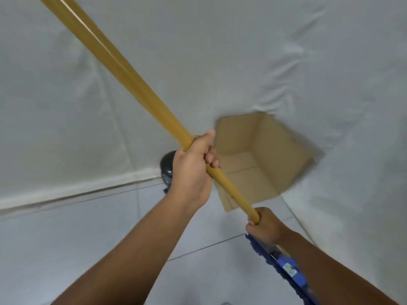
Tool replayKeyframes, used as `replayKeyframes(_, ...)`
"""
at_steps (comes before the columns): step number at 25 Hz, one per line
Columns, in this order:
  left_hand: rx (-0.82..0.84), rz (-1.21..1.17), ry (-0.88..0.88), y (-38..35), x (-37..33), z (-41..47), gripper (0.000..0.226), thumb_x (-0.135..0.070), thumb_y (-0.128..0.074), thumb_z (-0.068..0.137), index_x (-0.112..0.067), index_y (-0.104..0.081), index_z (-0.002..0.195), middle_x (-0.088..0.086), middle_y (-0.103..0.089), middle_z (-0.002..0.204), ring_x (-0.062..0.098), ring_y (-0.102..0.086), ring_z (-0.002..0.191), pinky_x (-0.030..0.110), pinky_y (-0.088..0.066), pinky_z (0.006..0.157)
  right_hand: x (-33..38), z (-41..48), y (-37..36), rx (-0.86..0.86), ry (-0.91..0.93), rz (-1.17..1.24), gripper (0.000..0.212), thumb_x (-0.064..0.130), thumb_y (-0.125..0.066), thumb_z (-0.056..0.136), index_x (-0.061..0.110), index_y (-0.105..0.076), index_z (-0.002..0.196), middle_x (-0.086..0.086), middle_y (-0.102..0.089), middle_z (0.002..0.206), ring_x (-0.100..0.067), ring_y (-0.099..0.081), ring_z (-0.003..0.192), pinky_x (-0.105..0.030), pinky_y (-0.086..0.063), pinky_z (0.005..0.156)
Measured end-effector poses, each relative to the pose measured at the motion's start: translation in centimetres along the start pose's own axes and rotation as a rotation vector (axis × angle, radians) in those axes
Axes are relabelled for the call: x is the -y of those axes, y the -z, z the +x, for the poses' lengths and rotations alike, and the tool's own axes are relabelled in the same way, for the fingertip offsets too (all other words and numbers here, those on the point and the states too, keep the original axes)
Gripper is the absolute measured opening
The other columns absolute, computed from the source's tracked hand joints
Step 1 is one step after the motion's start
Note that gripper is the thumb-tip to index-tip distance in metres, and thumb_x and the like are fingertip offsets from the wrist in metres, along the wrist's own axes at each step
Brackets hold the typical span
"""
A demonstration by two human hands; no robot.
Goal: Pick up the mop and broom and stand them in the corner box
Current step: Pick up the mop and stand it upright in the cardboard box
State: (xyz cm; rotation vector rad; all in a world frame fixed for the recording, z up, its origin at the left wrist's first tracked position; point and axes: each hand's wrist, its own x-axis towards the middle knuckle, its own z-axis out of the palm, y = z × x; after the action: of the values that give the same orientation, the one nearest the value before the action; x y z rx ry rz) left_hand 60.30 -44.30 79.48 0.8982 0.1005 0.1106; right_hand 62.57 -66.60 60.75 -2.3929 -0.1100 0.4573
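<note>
A long yellow wooden handle (123, 84) runs diagonally from the top left down to the bottom right. My left hand (193, 172) is closed around its middle, and my right hand (266, 227) grips it lower down. Just past my right hand sits its blue fringed head (284, 265) with a label, low over the floor. In its upper part the handle looks doubled; I cannot tell if that is a second stick. An open, empty cardboard box (277, 150) stands in the corner right behind my hands. A dark rounded object (166, 166) with a bit of blue below it shows behind my left hand, mostly hidden.
White sheeting (242, 51) covers both walls that meet behind the box. The floor is pale grey tile (88, 238) with thin joints.
</note>
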Motion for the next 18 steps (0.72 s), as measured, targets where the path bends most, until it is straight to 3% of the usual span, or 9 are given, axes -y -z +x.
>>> replayKeyframes(9, 0.146, 0.062, 0.212, -13.7, 10.8, 11.9, 0.029, -0.027, -0.066, 0.085, -0.020, -0.046, 0.065, -0.001, -0.042, 0.059, 0.015, -0.043, 0.059, 0.030, -0.044, 0.064, -12.2, 4.2, 10.8, -0.027, -0.195, 0.134, 0.015, 0.026, -0.055, 0.058, 0.032, -0.045, 0.050, 0.014, -0.043, 0.042, -0.003, -0.039, 0.041, -0.011, -0.036, 0.040)
replayKeyframes(14, 0.251, 0.108, 0.294, -18.0, 16.5, 22.3, 0.026, -0.034, -0.068, 0.080, -0.018, -0.051, 0.070, -0.004, -0.048, 0.057, 0.012, -0.049, 0.058, 0.029, -0.048, 0.066, -16.5, 13.0, 14.8, 0.014, -0.251, 0.178, 0.018, 0.023, -0.058, 0.058, 0.030, -0.044, 0.051, 0.012, -0.045, 0.050, -0.002, -0.044, 0.048, -0.024, -0.040, 0.054)
replayKeyframes(16, 0.307, 0.172, 0.334, -20.3, 18.7, 27.3, 0.029, -0.039, -0.070, 0.076, -0.017, -0.052, 0.073, -0.006, -0.051, 0.055, 0.012, -0.052, 0.059, 0.035, -0.048, 0.077, -17.9, 17.4, 17.7, 0.018, -0.310, 0.170, 0.016, 0.024, -0.059, 0.057, 0.029, -0.044, 0.055, 0.010, -0.046, 0.057, -0.007, -0.046, 0.054, -0.027, -0.042, 0.058)
replayKeyframes(18, 0.409, 0.321, 0.372, -22.7, 20.3, 31.8, 0.027, -0.047, -0.069, 0.075, -0.023, -0.060, 0.070, -0.006, -0.059, 0.060, 0.017, -0.061, 0.072, 0.043, -0.047, 0.093, -19.0, 21.1, 21.1, 0.039, -0.366, 0.170, 0.013, 0.030, -0.060, 0.058, 0.027, -0.048, 0.055, 0.008, -0.050, 0.057, -0.011, -0.050, 0.058, -0.030, -0.045, 0.062)
